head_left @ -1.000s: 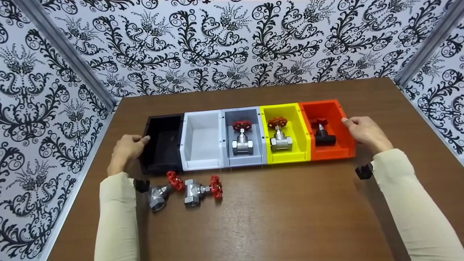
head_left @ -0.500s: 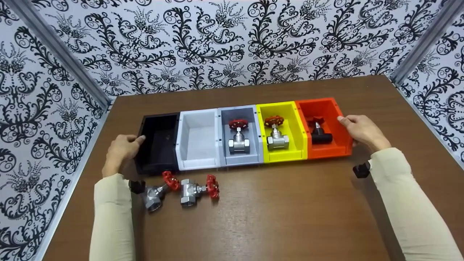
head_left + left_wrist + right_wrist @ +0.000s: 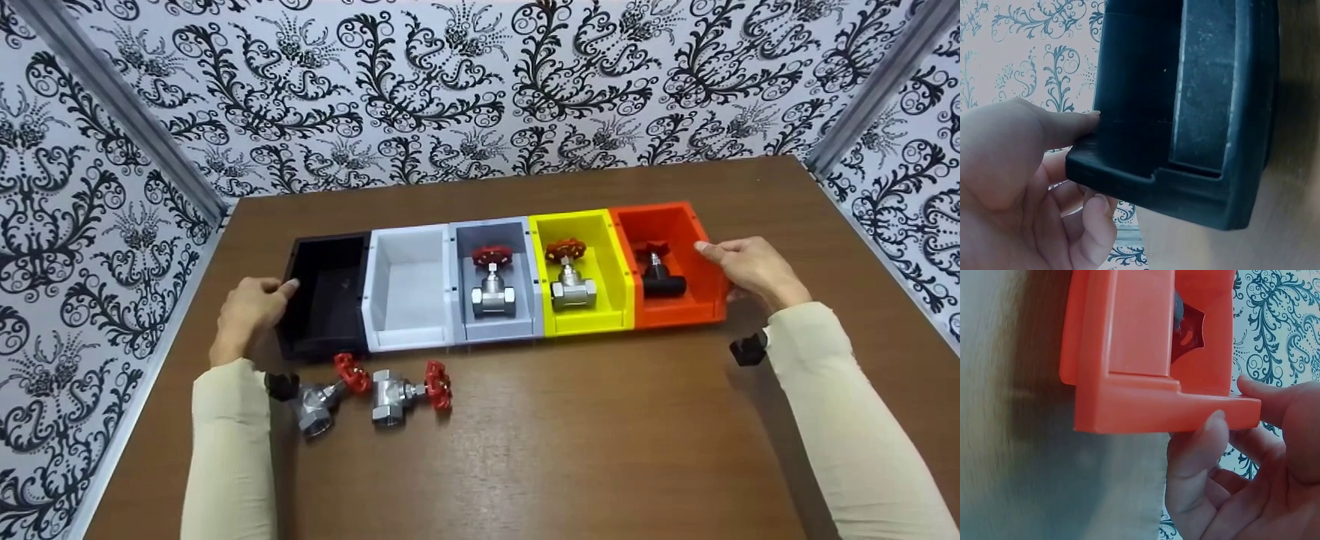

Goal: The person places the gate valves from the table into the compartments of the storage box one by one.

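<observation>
My left hand (image 3: 251,311) grips the outer side wall of the black bin (image 3: 330,300), thumb over the rim and fingers curled outside it. At the opposite end, my right hand (image 3: 754,271) pinches the side wall of the orange bin (image 3: 694,304). Between these bins stand a white bin (image 3: 412,300), a grey bin (image 3: 495,330) and a yellow bin (image 3: 611,300), joined in one row. A red-wheeled metal valve (image 3: 493,296) lies in the grey bin and another valve (image 3: 574,291) in the yellow one. The orange bin holds a black-bodied valve (image 3: 664,283).
Two metal valves with red handwheels, a left valve (image 3: 316,409) and a right valve (image 3: 390,397), lie on the brown table (image 3: 570,450) before the black and white bins. The left valve is close to my left wrist. Patterned walls (image 3: 480,90) surround the table.
The whole head view has shifted slightly, so everything appears a little further left. Both hands keep their hold on the row's ends, and the valves stay in place.
</observation>
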Demonstrator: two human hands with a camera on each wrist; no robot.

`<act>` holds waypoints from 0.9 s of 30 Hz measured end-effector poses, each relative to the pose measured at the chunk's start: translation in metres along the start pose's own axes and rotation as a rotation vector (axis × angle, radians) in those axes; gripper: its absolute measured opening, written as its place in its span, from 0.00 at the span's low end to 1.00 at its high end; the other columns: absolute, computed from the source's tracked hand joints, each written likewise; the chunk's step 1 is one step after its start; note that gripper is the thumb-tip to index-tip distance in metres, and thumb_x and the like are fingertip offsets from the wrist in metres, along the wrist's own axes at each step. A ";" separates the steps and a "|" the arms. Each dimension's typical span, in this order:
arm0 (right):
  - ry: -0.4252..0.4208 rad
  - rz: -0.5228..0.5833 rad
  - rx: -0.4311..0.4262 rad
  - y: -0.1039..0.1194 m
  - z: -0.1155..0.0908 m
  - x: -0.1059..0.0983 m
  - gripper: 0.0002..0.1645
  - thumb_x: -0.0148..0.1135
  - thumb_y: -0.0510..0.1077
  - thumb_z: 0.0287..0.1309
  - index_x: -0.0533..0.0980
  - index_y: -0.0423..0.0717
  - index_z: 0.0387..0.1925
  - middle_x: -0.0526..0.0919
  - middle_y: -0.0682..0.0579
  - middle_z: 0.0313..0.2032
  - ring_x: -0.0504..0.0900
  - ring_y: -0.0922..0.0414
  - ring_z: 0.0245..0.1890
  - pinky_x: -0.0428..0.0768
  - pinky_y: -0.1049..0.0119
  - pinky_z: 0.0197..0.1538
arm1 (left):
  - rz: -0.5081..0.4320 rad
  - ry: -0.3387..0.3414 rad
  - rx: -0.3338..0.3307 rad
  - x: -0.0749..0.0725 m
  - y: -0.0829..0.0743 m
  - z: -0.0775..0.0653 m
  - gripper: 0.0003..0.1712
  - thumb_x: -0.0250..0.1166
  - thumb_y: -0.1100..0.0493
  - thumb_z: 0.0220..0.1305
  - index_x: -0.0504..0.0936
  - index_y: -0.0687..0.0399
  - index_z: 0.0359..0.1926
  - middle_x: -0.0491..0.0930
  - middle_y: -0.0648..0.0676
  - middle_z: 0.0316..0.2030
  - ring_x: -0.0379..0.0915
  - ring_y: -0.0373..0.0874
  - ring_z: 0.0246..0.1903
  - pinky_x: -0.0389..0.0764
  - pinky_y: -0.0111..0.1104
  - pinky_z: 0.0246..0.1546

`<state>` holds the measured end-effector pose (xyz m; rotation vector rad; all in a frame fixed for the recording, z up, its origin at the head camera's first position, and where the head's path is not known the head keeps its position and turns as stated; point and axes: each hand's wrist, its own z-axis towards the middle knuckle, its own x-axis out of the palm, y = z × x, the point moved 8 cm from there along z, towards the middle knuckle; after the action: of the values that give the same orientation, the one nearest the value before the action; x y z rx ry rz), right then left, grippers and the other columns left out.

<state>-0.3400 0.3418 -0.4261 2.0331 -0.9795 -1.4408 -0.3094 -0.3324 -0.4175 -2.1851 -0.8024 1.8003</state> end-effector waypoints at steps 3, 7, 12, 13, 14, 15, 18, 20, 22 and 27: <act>-0.002 0.024 0.016 -0.002 0.001 -0.001 0.43 0.54 0.67 0.66 0.72 0.33 0.63 0.84 0.47 0.41 0.82 0.58 0.28 0.82 0.63 0.31 | 0.004 -0.014 -0.018 0.000 0.002 -0.001 0.37 0.46 0.34 0.73 0.72 0.54 0.68 0.63 0.71 0.68 0.59 0.75 0.64 0.62 0.64 0.60; 0.012 0.074 0.040 -0.006 0.001 -0.003 0.46 0.57 0.69 0.63 0.73 0.33 0.62 0.86 0.54 0.35 0.83 0.58 0.28 0.83 0.63 0.33 | 0.003 -0.035 -0.035 0.000 0.003 -0.003 0.37 0.47 0.33 0.72 0.72 0.53 0.67 0.65 0.70 0.67 0.59 0.74 0.64 0.63 0.64 0.59; -0.003 0.092 0.045 -0.010 -0.001 -0.006 0.45 0.59 0.70 0.60 0.76 0.34 0.58 0.85 0.58 0.29 0.81 0.59 0.26 0.82 0.64 0.32 | -0.010 -0.076 -0.019 -0.001 -0.001 -0.007 0.35 0.48 0.33 0.72 0.77 0.52 0.63 0.69 0.69 0.65 0.64 0.72 0.62 0.65 0.64 0.57; -0.011 0.088 0.047 -0.010 -0.001 -0.007 0.44 0.59 0.71 0.60 0.77 0.35 0.56 0.85 0.58 0.28 0.80 0.58 0.25 0.82 0.63 0.32 | -0.012 -0.083 -0.016 -0.002 -0.001 -0.008 0.35 0.48 0.33 0.72 0.77 0.52 0.63 0.70 0.69 0.64 0.64 0.72 0.62 0.65 0.64 0.57; -0.017 0.085 0.049 -0.010 -0.001 -0.007 0.43 0.60 0.71 0.59 0.79 0.36 0.54 0.84 0.58 0.27 0.80 0.58 0.24 0.81 0.63 0.31 | -0.013 -0.089 -0.013 -0.002 -0.002 -0.009 0.35 0.48 0.33 0.72 0.78 0.53 0.62 0.71 0.69 0.64 0.65 0.72 0.61 0.65 0.64 0.56; -0.020 0.087 0.053 -0.010 -0.001 -0.008 0.42 0.60 0.71 0.59 0.79 0.37 0.53 0.84 0.58 0.27 0.80 0.58 0.23 0.81 0.63 0.31 | -0.015 -0.094 -0.011 -0.003 -0.002 -0.010 0.35 0.48 0.32 0.72 0.78 0.53 0.61 0.71 0.69 0.63 0.65 0.71 0.61 0.65 0.64 0.56; -0.015 0.088 0.057 -0.010 -0.002 -0.007 0.42 0.60 0.71 0.59 0.80 0.38 0.52 0.84 0.58 0.27 0.80 0.58 0.23 0.81 0.63 0.31 | -0.011 -0.107 -0.002 -0.005 -0.003 -0.013 0.34 0.48 0.33 0.71 0.79 0.54 0.59 0.74 0.68 0.61 0.68 0.70 0.59 0.67 0.63 0.54; -0.006 0.084 0.056 -0.010 -0.002 -0.006 0.43 0.59 0.72 0.59 0.78 0.37 0.54 0.84 0.58 0.27 0.79 0.58 0.24 0.81 0.63 0.31 | -0.011 -0.122 0.006 -0.006 -0.003 -0.015 0.34 0.50 0.34 0.71 0.79 0.55 0.59 0.76 0.67 0.59 0.69 0.69 0.58 0.68 0.62 0.54; -0.001 0.080 0.053 -0.010 -0.002 -0.006 0.45 0.59 0.72 0.59 0.77 0.36 0.57 0.84 0.58 0.28 0.79 0.58 0.25 0.81 0.64 0.32 | -0.014 -0.142 0.015 -0.009 -0.003 -0.017 0.33 0.51 0.35 0.71 0.79 0.56 0.58 0.79 0.65 0.56 0.71 0.68 0.56 0.69 0.61 0.53; -0.008 0.093 0.068 -0.012 -0.001 -0.008 0.47 0.59 0.73 0.58 0.76 0.36 0.58 0.85 0.58 0.30 0.80 0.58 0.26 0.81 0.64 0.32 | -0.021 -0.204 0.026 -0.017 -0.001 -0.023 0.30 0.53 0.37 0.72 0.80 0.57 0.56 0.81 0.63 0.54 0.74 0.67 0.54 0.70 0.60 0.51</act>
<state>-0.3369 0.3556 -0.4297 2.0020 -1.1253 -1.3856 -0.2892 -0.3361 -0.3970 -1.9930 -0.8337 2.0347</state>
